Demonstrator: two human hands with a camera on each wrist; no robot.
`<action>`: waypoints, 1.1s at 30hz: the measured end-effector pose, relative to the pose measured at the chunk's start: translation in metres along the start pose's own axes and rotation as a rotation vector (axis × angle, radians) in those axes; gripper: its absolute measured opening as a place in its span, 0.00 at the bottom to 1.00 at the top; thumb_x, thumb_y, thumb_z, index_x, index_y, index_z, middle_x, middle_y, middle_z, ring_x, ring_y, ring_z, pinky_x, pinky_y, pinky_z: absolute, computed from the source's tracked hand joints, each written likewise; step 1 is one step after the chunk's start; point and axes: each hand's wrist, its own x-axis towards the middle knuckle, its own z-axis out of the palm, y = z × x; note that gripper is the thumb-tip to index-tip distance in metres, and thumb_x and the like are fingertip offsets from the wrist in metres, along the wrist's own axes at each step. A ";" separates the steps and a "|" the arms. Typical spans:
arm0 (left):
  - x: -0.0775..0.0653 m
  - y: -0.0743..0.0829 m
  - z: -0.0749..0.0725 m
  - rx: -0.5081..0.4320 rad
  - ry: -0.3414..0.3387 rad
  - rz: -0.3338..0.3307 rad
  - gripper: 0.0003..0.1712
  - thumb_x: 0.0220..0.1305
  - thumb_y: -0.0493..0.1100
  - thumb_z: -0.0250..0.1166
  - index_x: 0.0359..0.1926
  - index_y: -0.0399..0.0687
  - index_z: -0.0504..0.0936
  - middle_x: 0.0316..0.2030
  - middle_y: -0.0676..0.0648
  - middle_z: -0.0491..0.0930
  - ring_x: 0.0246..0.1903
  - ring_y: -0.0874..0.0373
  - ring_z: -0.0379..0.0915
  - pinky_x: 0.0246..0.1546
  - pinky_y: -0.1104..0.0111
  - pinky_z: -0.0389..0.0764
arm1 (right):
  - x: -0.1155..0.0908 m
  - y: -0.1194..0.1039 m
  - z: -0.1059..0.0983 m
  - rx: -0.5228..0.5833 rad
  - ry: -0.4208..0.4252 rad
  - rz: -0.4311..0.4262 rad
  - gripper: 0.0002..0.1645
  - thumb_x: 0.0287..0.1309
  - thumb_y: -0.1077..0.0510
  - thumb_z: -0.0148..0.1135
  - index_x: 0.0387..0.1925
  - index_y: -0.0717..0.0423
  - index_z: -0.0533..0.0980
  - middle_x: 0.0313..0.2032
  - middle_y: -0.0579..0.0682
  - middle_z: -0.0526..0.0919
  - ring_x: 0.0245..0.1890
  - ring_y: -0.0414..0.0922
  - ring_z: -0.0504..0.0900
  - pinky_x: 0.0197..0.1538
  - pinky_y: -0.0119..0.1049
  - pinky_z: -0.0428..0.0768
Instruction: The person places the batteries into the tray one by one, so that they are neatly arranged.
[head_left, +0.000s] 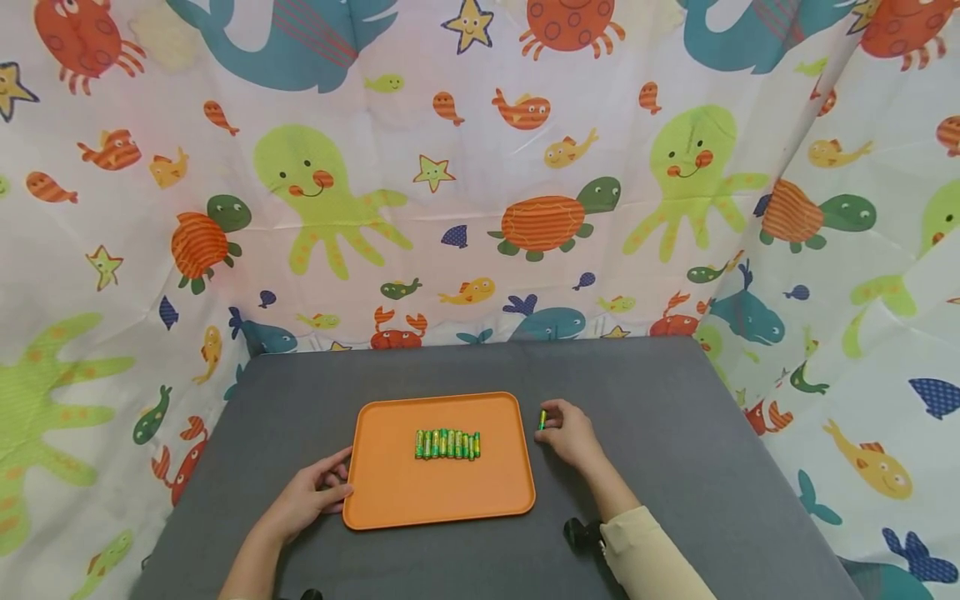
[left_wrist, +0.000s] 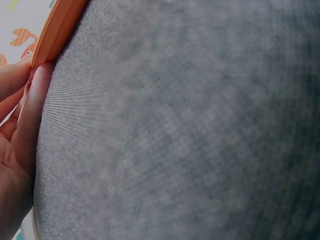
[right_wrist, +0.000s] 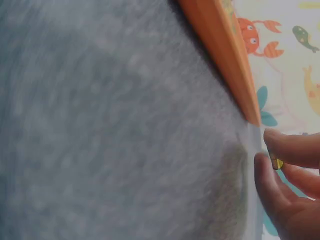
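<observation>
An orange tray [head_left: 441, 496] lies on the grey table, with a row of several green-and-yellow batteries [head_left: 447, 444] side by side on it. At its left edge, my left hand [head_left: 311, 492] grips the rim between thumb and fingers; in the left wrist view the fingertips [left_wrist: 42, 80] meet the tray's corner [left_wrist: 55, 42]. Off the tray's right side, my right hand [head_left: 572, 433] pinches one green battery [head_left: 542, 420] upright between thumb and fingers. Only a small yellowish part of that battery [right_wrist: 277, 163] shows in the right wrist view, the rest hidden by fingers.
The grey tabletop [head_left: 637, 392] stretches around the tray on all sides. A curtain [head_left: 465, 275] printed with sea animals hangs behind the table and along both its sides. A black wrist camera [head_left: 579, 534] sits by the right sleeve.
</observation>
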 end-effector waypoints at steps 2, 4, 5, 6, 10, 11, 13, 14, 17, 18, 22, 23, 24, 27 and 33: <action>0.000 0.000 0.000 0.000 -0.002 0.001 0.43 0.65 0.43 0.71 0.77 0.47 0.62 0.49 0.40 0.71 0.42 0.52 0.74 0.38 0.62 0.86 | -0.001 -0.004 0.000 0.019 -0.006 -0.015 0.31 0.52 0.67 0.75 0.59 0.60 0.77 0.51 0.56 0.83 0.46 0.50 0.84 0.44 0.41 0.84; 0.000 0.000 0.000 0.002 -0.003 0.003 0.43 0.65 0.43 0.71 0.77 0.47 0.62 0.49 0.40 0.71 0.42 0.52 0.74 0.38 0.62 0.86 | -0.003 -0.009 0.000 0.045 -0.010 -0.034 0.31 0.52 0.67 0.75 0.59 0.61 0.77 0.50 0.56 0.84 0.46 0.49 0.85 0.42 0.40 0.85; 0.000 0.000 0.000 0.002 -0.002 0.003 0.43 0.65 0.43 0.71 0.77 0.47 0.62 0.49 0.40 0.71 0.42 0.52 0.74 0.38 0.62 0.86 | -0.004 -0.012 0.001 0.060 -0.015 -0.048 0.31 0.52 0.68 0.74 0.59 0.61 0.77 0.50 0.56 0.84 0.46 0.49 0.85 0.41 0.39 0.85; 0.000 0.000 0.000 0.002 -0.002 0.002 0.43 0.65 0.43 0.71 0.77 0.47 0.62 0.49 0.40 0.71 0.42 0.52 0.74 0.38 0.62 0.86 | -0.004 -0.014 0.002 0.070 -0.021 -0.061 0.31 0.52 0.68 0.74 0.59 0.61 0.77 0.50 0.57 0.84 0.45 0.50 0.85 0.41 0.39 0.85; 0.000 -0.001 0.000 -0.004 0.003 -0.002 0.43 0.65 0.43 0.71 0.77 0.48 0.62 0.49 0.40 0.71 0.42 0.52 0.73 0.38 0.62 0.86 | -0.008 -0.027 0.005 0.095 -0.048 -0.100 0.30 0.53 0.68 0.74 0.59 0.61 0.77 0.50 0.57 0.84 0.45 0.49 0.85 0.42 0.40 0.86; 0.000 -0.001 0.000 -0.005 0.004 -0.004 0.43 0.65 0.42 0.71 0.77 0.48 0.62 0.49 0.40 0.71 0.42 0.52 0.73 0.38 0.62 0.86 | -0.010 -0.030 0.007 0.096 -0.054 -0.105 0.30 0.54 0.68 0.73 0.59 0.61 0.77 0.49 0.57 0.84 0.45 0.49 0.85 0.42 0.40 0.86; 0.001 -0.002 0.000 -0.002 0.006 -0.006 0.43 0.65 0.42 0.70 0.77 0.48 0.62 0.49 0.40 0.71 0.42 0.52 0.73 0.38 0.62 0.86 | -0.012 -0.036 0.009 0.093 -0.062 -0.111 0.30 0.54 0.67 0.73 0.60 0.59 0.77 0.49 0.55 0.84 0.45 0.48 0.85 0.42 0.40 0.86; 0.001 -0.002 0.000 -0.001 0.008 -0.008 0.43 0.65 0.42 0.71 0.77 0.48 0.62 0.49 0.40 0.71 0.42 0.52 0.73 0.38 0.62 0.86 | -0.013 -0.038 0.010 0.090 -0.064 -0.114 0.30 0.54 0.67 0.73 0.60 0.59 0.77 0.48 0.55 0.85 0.44 0.48 0.85 0.42 0.40 0.86; 0.001 -0.002 0.000 0.002 0.010 -0.012 0.43 0.65 0.42 0.70 0.77 0.49 0.62 0.49 0.41 0.71 0.42 0.52 0.73 0.38 0.61 0.86 | -0.015 -0.044 0.014 0.082 -0.071 -0.132 0.29 0.54 0.67 0.74 0.59 0.59 0.78 0.48 0.53 0.85 0.44 0.47 0.84 0.42 0.39 0.85; 0.001 -0.002 0.000 0.002 0.010 -0.012 0.43 0.65 0.42 0.70 0.77 0.49 0.62 0.49 0.41 0.71 0.42 0.52 0.73 0.38 0.61 0.86 | -0.016 -0.045 0.016 0.079 -0.074 -0.139 0.29 0.54 0.66 0.74 0.59 0.58 0.78 0.48 0.53 0.85 0.43 0.47 0.84 0.42 0.39 0.85; 0.001 -0.002 0.000 0.001 0.005 -0.009 0.43 0.65 0.42 0.70 0.77 0.49 0.62 0.49 0.40 0.71 0.42 0.52 0.73 0.39 0.61 0.86 | -0.017 -0.049 0.022 0.075 -0.087 -0.163 0.28 0.53 0.66 0.74 0.58 0.55 0.79 0.49 0.53 0.84 0.43 0.48 0.84 0.43 0.41 0.85; 0.001 -0.002 0.000 0.001 0.002 -0.007 0.43 0.65 0.42 0.70 0.77 0.49 0.61 0.49 0.40 0.71 0.42 0.52 0.73 0.39 0.61 0.86 | -0.018 -0.050 0.023 0.076 -0.093 -0.169 0.28 0.54 0.67 0.74 0.58 0.55 0.79 0.50 0.53 0.84 0.44 0.48 0.85 0.43 0.41 0.85; 0.001 -0.003 0.000 0.002 0.000 -0.005 0.43 0.65 0.43 0.70 0.77 0.48 0.61 0.49 0.40 0.71 0.42 0.52 0.73 0.39 0.62 0.86 | -0.018 -0.051 0.025 0.077 -0.100 -0.168 0.28 0.54 0.66 0.74 0.58 0.55 0.80 0.50 0.53 0.84 0.45 0.49 0.85 0.44 0.41 0.85; 0.001 -0.003 0.000 0.001 -0.003 0.000 0.43 0.65 0.43 0.70 0.77 0.48 0.61 0.49 0.40 0.71 0.42 0.52 0.73 0.39 0.62 0.86 | -0.018 -0.053 0.031 0.081 -0.127 -0.169 0.29 0.53 0.67 0.75 0.57 0.56 0.80 0.51 0.53 0.84 0.45 0.51 0.86 0.44 0.42 0.85; 0.000 -0.001 0.001 -0.002 0.007 -0.002 0.43 0.65 0.42 0.70 0.77 0.49 0.62 0.50 0.40 0.71 0.42 0.53 0.73 0.38 0.62 0.86 | -0.018 -0.054 0.041 0.066 -0.187 -0.177 0.28 0.52 0.66 0.76 0.57 0.59 0.80 0.50 0.55 0.84 0.47 0.55 0.85 0.43 0.43 0.85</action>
